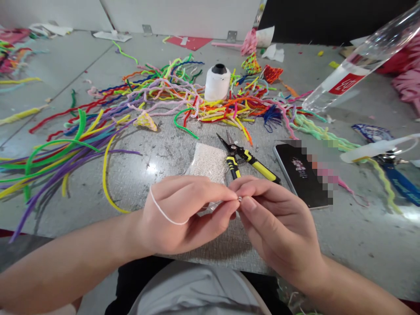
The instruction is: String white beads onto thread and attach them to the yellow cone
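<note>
My left hand [183, 214] and my right hand [275, 218] meet fingertip to fingertip just above the near table edge. Both are closed in a pinch. Between them sits a tiny silvery bead [239, 199]. A thin white thread [164, 212] loops over the back of my left hand and runs into its pinched fingers. A clear bag of small white beads [210, 164] lies on the table just beyond my hands. Yellow-and-black snips [249, 158] lie right of the bag.
A tangle of coloured pipe cleaners [157, 94] covers the left and far table. A white thread spool [217, 82] stands behind it. A phone [303, 175] lies at the right, a clear plastic bottle [354, 65] farther right, and blue-handled scissors [398, 181] near the edge.
</note>
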The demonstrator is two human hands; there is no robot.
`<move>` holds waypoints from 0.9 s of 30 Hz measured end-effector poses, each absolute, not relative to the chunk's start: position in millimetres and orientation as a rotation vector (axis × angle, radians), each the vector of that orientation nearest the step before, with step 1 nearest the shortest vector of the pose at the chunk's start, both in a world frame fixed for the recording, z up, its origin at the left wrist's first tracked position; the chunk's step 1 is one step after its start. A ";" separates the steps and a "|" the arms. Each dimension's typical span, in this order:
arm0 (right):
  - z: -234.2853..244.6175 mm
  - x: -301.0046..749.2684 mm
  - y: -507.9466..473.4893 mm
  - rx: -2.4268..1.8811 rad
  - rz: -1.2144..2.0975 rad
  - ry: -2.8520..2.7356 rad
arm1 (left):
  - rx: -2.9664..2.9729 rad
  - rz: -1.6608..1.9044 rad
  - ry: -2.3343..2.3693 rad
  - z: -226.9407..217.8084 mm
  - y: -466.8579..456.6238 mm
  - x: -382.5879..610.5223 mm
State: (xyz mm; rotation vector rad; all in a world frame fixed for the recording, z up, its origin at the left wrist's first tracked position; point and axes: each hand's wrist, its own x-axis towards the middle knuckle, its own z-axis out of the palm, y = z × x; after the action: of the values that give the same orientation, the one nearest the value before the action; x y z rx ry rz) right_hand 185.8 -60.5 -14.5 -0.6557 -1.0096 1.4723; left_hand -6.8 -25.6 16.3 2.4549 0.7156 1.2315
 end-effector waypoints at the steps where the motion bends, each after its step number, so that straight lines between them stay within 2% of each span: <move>1: -14.1 185.8 -60.5 -0.655 1.476 -1.007 | 2.455 1.234 0.720 16.2 -25.9 -6.4; 14: -11.8 187.4 -60.7 -0.689 1.415 -1.041 | 2.460 1.222 0.802 18.5 -27.3 -4.1; 27: -0.4 186.3 -57.4 -0.833 1.092 -1.267 | 2.489 1.229 0.801 19.9 -26.3 -3.5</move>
State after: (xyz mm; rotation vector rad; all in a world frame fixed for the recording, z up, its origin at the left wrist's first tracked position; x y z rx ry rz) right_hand 186.3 -57.4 -0.4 -0.8326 -1.2672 1.0923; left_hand -3.5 -26.3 19.9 2.4893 0.8014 1.2289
